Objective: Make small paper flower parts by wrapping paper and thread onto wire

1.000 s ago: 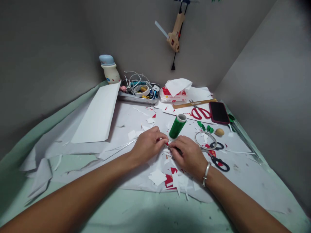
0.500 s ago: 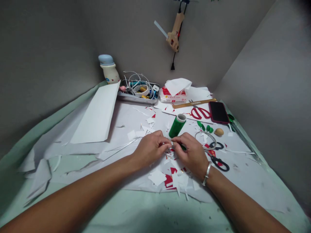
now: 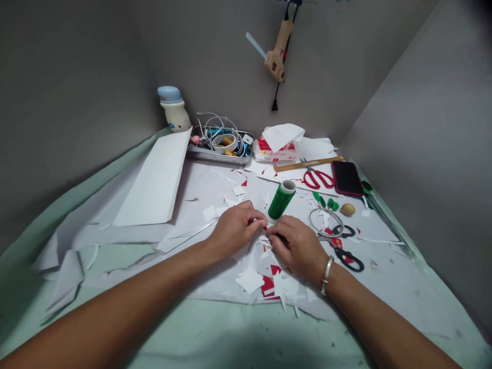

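My left hand (image 3: 236, 228) and my right hand (image 3: 298, 246) meet fingertip to fingertip over the white paper sheet (image 3: 200, 195), both pinched shut on a small red piece too tiny to name. A silver bracelet (image 3: 326, 274) circles my right wrist. Right behind the fingertips stands a green thread spool (image 3: 281, 200). Red and white paper scraps (image 3: 269, 282) lie under and in front of my hands.
Black-handled scissors (image 3: 344, 251) and a wire ring (image 3: 326, 221) lie to the right, red scissors (image 3: 318, 178), a ruler and a dark phone (image 3: 347, 178) behind them. A metal tray (image 3: 219, 154) of cables, a tissue pack (image 3: 274, 148), a bottle (image 3: 173, 110); glue gun (image 3: 275, 56) hangs on the wall.
Both hands rose slightly toward the spool half a second ago, then came back down and nearer; the pinch between them stays closed throughout.
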### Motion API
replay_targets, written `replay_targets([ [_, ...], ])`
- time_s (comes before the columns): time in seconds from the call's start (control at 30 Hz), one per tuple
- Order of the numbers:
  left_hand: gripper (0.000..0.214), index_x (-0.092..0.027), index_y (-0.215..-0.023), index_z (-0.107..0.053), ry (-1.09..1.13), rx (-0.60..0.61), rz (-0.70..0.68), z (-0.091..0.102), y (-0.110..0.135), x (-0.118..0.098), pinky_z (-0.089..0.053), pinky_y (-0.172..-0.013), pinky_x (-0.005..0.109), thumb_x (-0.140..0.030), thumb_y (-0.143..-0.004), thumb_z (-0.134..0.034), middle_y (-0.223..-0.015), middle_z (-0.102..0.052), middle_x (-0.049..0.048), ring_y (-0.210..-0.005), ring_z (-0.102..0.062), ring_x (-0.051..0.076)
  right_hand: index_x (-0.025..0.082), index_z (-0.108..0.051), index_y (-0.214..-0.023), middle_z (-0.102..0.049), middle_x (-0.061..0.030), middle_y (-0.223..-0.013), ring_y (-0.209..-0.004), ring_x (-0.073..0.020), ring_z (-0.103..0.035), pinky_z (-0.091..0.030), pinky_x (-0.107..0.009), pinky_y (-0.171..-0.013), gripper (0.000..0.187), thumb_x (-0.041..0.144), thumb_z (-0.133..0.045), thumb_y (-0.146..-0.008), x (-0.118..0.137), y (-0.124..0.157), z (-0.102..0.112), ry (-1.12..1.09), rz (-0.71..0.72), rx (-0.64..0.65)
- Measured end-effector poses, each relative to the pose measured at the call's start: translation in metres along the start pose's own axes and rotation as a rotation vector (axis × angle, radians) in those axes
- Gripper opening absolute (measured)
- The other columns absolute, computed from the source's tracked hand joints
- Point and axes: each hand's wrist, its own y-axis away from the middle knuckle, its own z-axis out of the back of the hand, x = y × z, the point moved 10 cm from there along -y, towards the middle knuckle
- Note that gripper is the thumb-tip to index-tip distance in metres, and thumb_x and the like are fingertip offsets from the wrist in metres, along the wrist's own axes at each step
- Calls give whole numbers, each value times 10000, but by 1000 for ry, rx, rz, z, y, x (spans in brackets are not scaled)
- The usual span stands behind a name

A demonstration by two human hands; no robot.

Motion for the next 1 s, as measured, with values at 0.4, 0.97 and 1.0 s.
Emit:
replay_targets([
  [0.4,188,-218,-831,-755,49,29,21,-9,-1,4,-406,-706,306,-221,-840,-567,-735,-543,5,-714,-544,151,187,-675,-922,-648,-57,-822,-803,-194,-604,-483,-324,-727,163,129,-538,-858,-10,1,22,-127,-72,-200],
  [0.97,198,-217,-834,-754,-23,-12,21,2,-2,2,-395,-694,303,-230,-857,-558,-734,-515,4,-725,-527,155,171,-676,-873,-619,-70,-799,-778,-213,-569,-459,-346,-723,154,118,-536,-836,0,0,2,-11,3,-21],
  [1.0,197,-214,-832,-754,-22,-23,35,4,-3,4,-397,-696,304,-237,-855,-561,-730,-515,2,-719,-527,154,174,-675,-877,-619,-67,-800,-781,-210,-570,-461,-343,-725,156,116,-536,-836,0,0,3,-33,5,-22],
])
